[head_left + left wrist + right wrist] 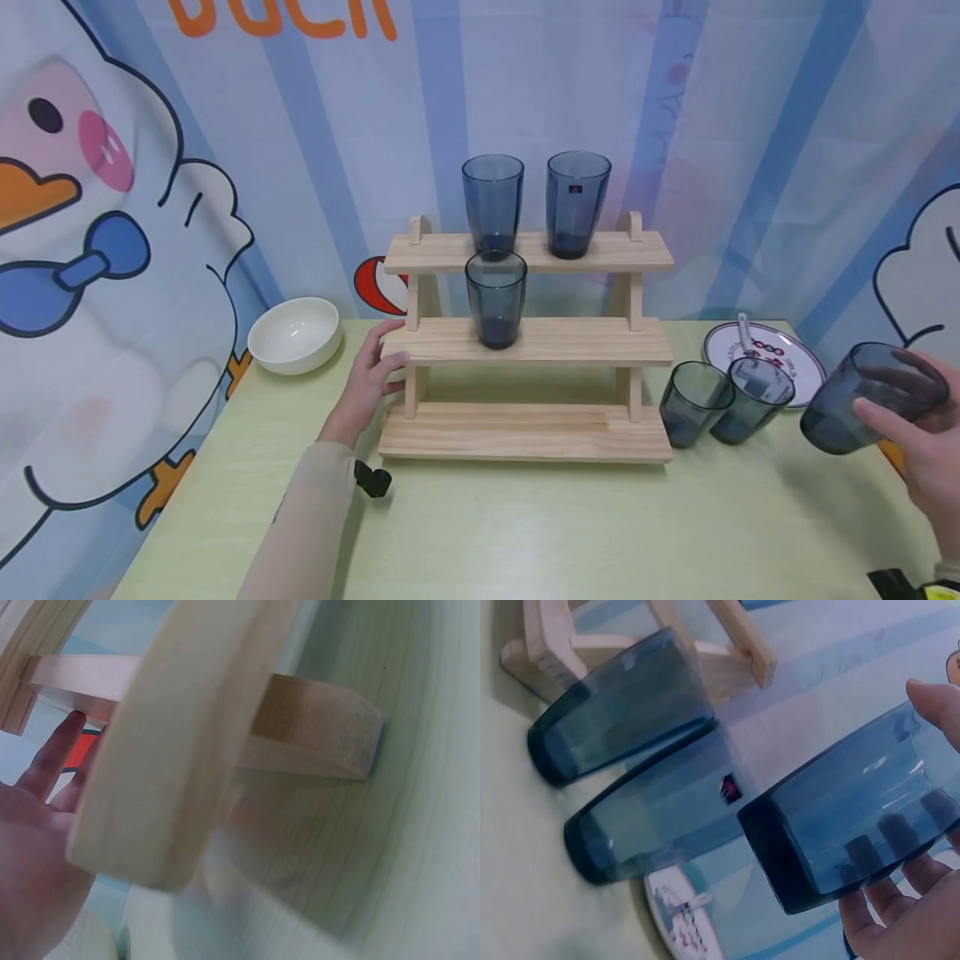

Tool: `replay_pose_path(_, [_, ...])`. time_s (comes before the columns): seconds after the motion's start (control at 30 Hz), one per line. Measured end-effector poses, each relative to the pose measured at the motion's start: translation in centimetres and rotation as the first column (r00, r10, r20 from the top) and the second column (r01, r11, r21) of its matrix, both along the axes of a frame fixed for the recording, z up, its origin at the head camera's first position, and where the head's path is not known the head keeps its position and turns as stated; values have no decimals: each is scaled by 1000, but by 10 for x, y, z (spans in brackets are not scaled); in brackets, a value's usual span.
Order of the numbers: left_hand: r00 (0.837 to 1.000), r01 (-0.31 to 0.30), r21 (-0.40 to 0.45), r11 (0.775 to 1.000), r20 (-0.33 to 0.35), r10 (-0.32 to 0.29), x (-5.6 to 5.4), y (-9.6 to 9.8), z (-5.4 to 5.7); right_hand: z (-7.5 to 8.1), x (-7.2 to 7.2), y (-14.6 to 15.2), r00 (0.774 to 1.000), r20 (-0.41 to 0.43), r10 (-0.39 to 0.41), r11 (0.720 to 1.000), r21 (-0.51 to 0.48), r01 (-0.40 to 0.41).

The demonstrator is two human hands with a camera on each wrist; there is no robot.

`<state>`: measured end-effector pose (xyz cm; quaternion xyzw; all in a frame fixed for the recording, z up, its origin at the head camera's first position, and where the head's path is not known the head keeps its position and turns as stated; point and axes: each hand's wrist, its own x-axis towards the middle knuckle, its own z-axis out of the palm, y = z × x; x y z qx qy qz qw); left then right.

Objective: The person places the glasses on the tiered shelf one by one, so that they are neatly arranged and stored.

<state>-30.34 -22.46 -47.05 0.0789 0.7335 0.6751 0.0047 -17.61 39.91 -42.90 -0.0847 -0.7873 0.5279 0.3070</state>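
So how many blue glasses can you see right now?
6: two on the top shelf, one on the middle shelf, two on the table, one in the right hand.

right hand point(926, 450): partly cut off by the right edge in the head view
fingers point(900, 889): seen only dimly through the held glass point(855, 817)
wooden rack point(180, 742): blurred in the left wrist view
plate point(780, 354): print too small to read

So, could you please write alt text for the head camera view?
A right hand holds a blue glass tilted above a green table, while the left hand steadies a three-tier wooden rack carrying three more glasses. Two glasses, a plate and a white bowl stand nearby.
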Motion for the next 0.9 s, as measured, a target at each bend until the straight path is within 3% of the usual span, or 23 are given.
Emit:
replay_pose_path(0.23, [1000,5,2,1000,-4,-5,0,-1,-2,20,2,-18,985,-94,145,989,34,-142])
replay_pose_path(0.37, [1000,8,4,1000,-4,-8,0,-1,-3,29,0,-30,984,-82,161,983,101,-153])
replay_pose_path(0.5, [1000,7,2,1000,-5,-7,0,-1,-3,38,-5,-41,973,-99,209,976,82,-202])
replay_pose_path(0.67, [1000,6,0,1000,-5,-6,0,0,-2,48,-15,-57,920,-183,347,934,-27,-357])
replay_pose_path(0.9, [1000,4,3,1000,-1,-4,-1,0,-1,55,-30,-80,843,-246,478,843,-144,-519])
